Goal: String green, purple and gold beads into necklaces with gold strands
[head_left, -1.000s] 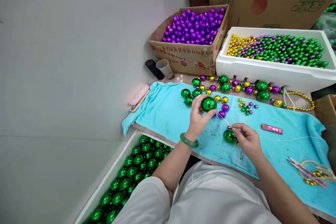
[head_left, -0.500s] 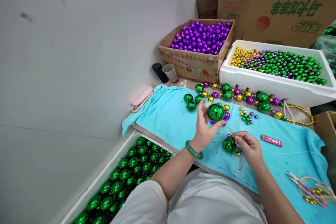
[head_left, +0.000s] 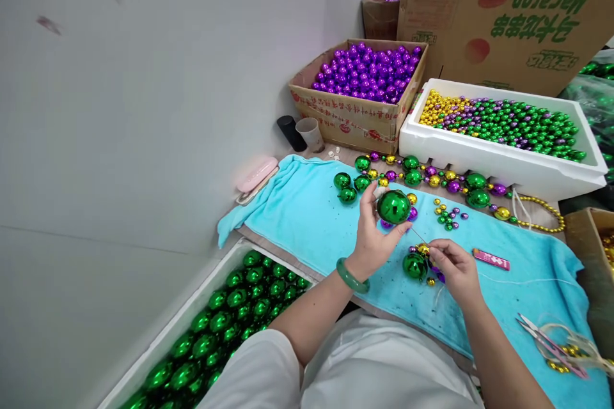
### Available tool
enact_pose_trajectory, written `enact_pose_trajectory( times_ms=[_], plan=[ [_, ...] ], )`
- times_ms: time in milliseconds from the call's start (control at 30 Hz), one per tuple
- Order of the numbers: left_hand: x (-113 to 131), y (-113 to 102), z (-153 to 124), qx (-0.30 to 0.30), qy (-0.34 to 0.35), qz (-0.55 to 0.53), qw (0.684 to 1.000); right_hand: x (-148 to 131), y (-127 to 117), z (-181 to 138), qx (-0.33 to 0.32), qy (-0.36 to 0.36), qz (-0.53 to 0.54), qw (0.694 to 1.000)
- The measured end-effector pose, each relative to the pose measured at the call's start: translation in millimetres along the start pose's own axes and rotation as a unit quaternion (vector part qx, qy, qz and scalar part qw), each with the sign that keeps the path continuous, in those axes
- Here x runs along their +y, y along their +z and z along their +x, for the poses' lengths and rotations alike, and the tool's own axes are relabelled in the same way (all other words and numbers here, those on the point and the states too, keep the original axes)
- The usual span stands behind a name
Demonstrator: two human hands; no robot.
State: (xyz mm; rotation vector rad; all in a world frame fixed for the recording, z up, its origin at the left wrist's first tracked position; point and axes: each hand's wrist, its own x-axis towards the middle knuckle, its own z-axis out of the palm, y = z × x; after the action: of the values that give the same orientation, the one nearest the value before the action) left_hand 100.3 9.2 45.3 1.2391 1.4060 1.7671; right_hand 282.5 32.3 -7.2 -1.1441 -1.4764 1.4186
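Observation:
My left hand [head_left: 374, 233] grips a large shiny green ball [head_left: 394, 206] above the blue towel [head_left: 307, 217]. A thin needle [head_left: 418, 234] runs from near that ball to the fingertips of my right hand [head_left: 452, 265], which pinch it. Just left of my right hand sits another large green bead [head_left: 415, 265], with small gold and purple beads around it. Purple and gold beads lie behind the held ball, partly hidden. A small group of loose beads [head_left: 448, 214] rests on the towel to the right.
A beaded garland [head_left: 453, 186] lies along the towel's far edge. Behind stand a carton of purple balls [head_left: 345, 120] and a white foam box [head_left: 499, 156] of small beads. Scissors [head_left: 551, 345] and a pink lighter-like item [head_left: 492, 259] lie right. A bin of green balls [head_left: 220, 319] is lower left.
The view has shifted slightly. Both hands keep nearly the same pose, the left on the green ball and the right on the needle.

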Motion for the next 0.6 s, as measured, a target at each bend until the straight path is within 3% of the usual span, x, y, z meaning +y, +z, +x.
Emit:
enact_pose_trajectory(
  times_ms=[300,400,600],
  plan=[
    [11.9,7.0,-10.5,-0.100,-0.086,-0.079,0.988,11.1,4.8,-0.1,-0.031,0.029,0.069,0.997],
    [13.0,7.1,-5.5,-0.128,-0.081,-0.068,0.986,-0.9,8.3,2.0,-0.023,0.019,0.069,0.997],
    [30.2,-4.4,21.4,-0.109,-0.057,-0.043,0.991,-34.1,20.8,12.6,-0.044,-0.001,0.045,0.998]
  ],
)
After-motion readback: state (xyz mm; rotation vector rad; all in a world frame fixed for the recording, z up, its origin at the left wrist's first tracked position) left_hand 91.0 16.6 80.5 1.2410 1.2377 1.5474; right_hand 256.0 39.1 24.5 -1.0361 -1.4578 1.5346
